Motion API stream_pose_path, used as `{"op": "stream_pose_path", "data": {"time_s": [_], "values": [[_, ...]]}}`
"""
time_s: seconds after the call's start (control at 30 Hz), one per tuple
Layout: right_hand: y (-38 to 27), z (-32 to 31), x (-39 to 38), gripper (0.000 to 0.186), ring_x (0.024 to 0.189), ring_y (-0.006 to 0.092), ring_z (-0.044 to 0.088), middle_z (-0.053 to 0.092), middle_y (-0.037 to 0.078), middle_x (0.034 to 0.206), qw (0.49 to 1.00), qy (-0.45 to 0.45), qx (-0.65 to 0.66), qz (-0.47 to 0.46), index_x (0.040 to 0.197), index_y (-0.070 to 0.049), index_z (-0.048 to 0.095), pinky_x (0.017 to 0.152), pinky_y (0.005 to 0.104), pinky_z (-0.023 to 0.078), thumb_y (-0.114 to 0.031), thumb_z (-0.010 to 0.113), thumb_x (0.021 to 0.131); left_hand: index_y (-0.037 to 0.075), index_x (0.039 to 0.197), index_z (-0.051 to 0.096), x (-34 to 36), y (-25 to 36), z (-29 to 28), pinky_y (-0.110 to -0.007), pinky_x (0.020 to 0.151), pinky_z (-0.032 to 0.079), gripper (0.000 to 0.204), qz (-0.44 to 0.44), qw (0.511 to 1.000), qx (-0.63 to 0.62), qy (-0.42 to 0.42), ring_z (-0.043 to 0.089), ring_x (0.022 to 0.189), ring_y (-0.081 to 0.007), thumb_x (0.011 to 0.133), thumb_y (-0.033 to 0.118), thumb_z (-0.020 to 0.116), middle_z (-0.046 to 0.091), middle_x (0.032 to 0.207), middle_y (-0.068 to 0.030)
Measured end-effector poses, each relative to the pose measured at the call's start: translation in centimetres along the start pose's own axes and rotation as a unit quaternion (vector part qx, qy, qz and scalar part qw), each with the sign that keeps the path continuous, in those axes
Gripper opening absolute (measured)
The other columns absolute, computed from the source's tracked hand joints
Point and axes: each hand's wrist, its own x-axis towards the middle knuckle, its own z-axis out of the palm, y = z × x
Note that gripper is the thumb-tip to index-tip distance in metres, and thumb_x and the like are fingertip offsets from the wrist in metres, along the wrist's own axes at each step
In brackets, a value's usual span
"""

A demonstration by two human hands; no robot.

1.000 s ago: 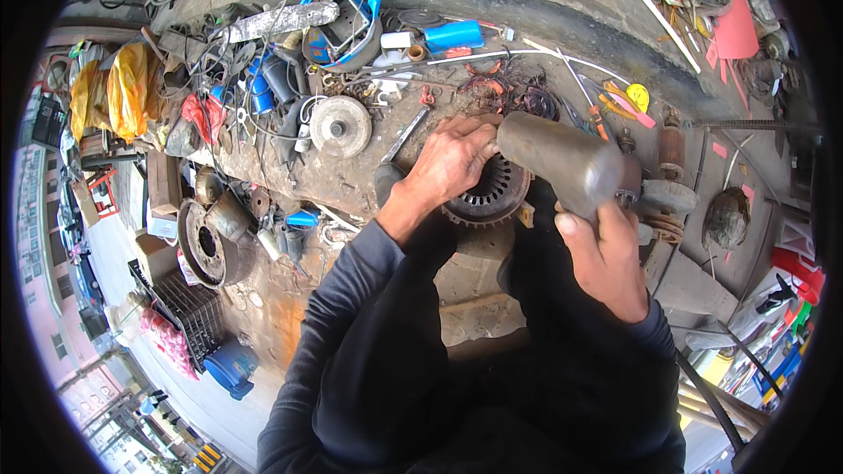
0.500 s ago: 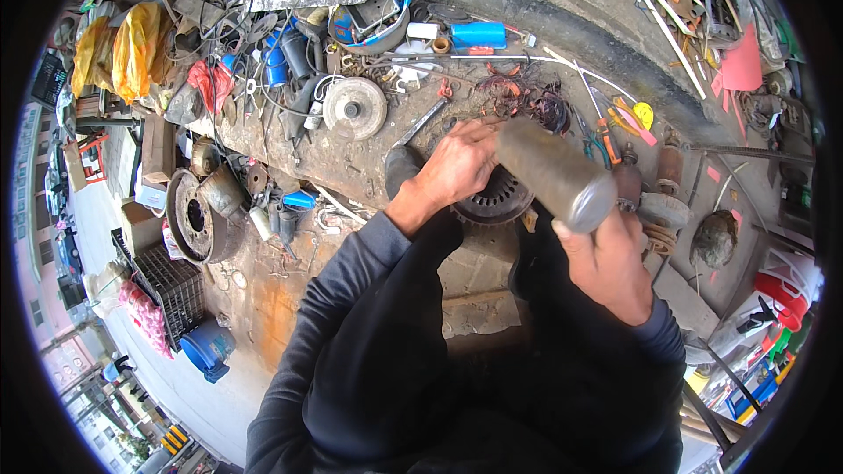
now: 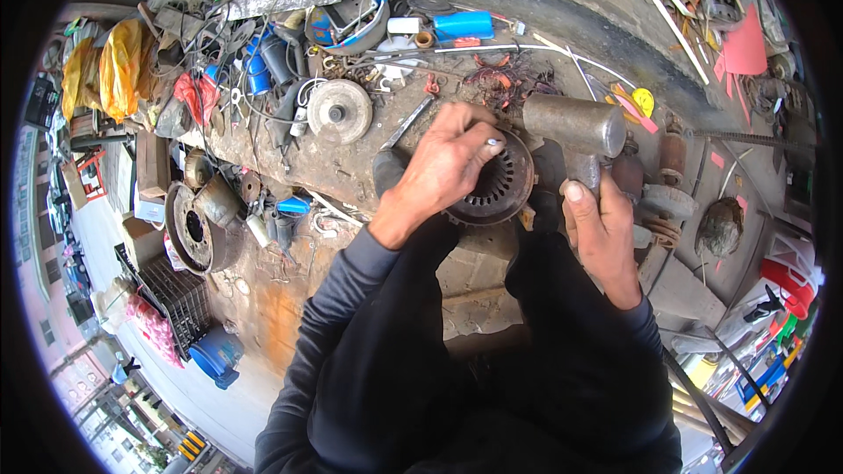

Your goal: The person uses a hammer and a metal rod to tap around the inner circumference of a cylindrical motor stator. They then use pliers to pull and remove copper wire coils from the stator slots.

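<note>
In the head view, my left hand (image 3: 439,162) is closed at the left rim of a dark round metal part (image 3: 487,198) with slots around its inner opening. Whatever is between those fingers is hidden. The part rests between my dark-clad legs (image 3: 378,342). My right hand (image 3: 601,246) grips the handle of a heavy steel hammer (image 3: 571,123), whose cylindrical head lies sideways over the upper right of the round part. A long metal tool (image 3: 408,123) lies just left of my left hand, beside a dark shoe (image 3: 388,171).
A pale metal disc (image 3: 338,110), wire tangles (image 3: 496,79), pliers (image 3: 628,110), a blue cylinder (image 3: 461,26) and yellow bags (image 3: 123,66) clutter the concrete around me. A rusty wheel rim (image 3: 189,237), a black crate (image 3: 176,298) and a blue bucket (image 3: 215,355) are left; rusted metal parts (image 3: 667,202) are right.
The hammer head has swung up in the view and is now more horizontal. My left hand's fingers have shifted on the round part, with the thumb more visible. The view has shifted slightly.
</note>
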Motion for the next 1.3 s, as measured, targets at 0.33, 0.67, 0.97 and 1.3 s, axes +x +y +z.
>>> {"op": "stream_pose_path", "data": {"time_s": [0.33, 0.67, 0.97, 1.3], "values": [[1.2, -0.6, 0.3, 0.033, 0.059, 0.0099, 0.048, 0.054, 0.003, 0.067, 0.999, 0.013, 0.050, 0.015, 0.100, 0.002, 0.058, 0.054, 0.0321, 0.041, -0.028, 0.066, 0.112, 0.000, 0.105, 0.075, 0.6, 0.7, -0.7, -0.041, 0.087, 0.058, 0.009, -0.003, 0.999, -0.047, -0.003, 0.072, 0.098, -0.0311, 0.104, 0.008, 0.071, 0.073, 0.103, -0.0130], [0.5, -1.5, -0.3, 0.033, 0.062, 0.0285, 0.059, 0.063, 0.017, 0.074, 0.999, -0.001, -0.028, -0.039, 0.114, 0.005, 0.062, 0.061, 0.0424, 0.049, -0.027, 0.070, 0.108, 0.008, 0.112, 0.075, 1.2, 0.1, 0.7, -0.050, 0.109, 0.050, 0.014, 0.080, 0.989, 0.103, -0.067, 0.058, 0.132, -0.0396, 0.100, 0.015, 0.074, 0.070, 0.128, -0.0085], [-3.8, -3.3, -2.9, 0.032, 0.075, 0.0449, 0.073, 0.071, 0.023, 0.084, 0.943, -0.026, -0.151, -0.296, 0.118, 0.004, 0.064, 0.067, 0.0467, 0.058, -0.015, 0.076, 0.096, 0.010, 0.112, 0.071, 0.1, -0.7, 1.0, -0.051, 0.106, 0.050, 0.018, 0.062, 0.990, 0.080, -0.096, 0.064, 0.131, -0.0328, 0.099, 0.022, 0.073, 0.069, 0.143, -0.0065], [-5.5, -2.5, -1.8, 0.032, 0.069, 0.0483, 0.069, 0.068, 0.026, 0.075, 0.932, -0.053, -0.298, -0.198, 0.100, 0.002, 0.059, 0.061, 0.0527, 0.053, -0.025, 0.075, 0.102, 0.010, 0.109, 0.070, -2.1, -1.0, 0.9, -0.048, 0.106, 0.048, 0.016, 0.089, 0.990, 0.095, -0.062, 0.062, 0.134, -0.0285, 0.095, 0.018, 0.074, 0.069, 0.142, -0.0037]]}}
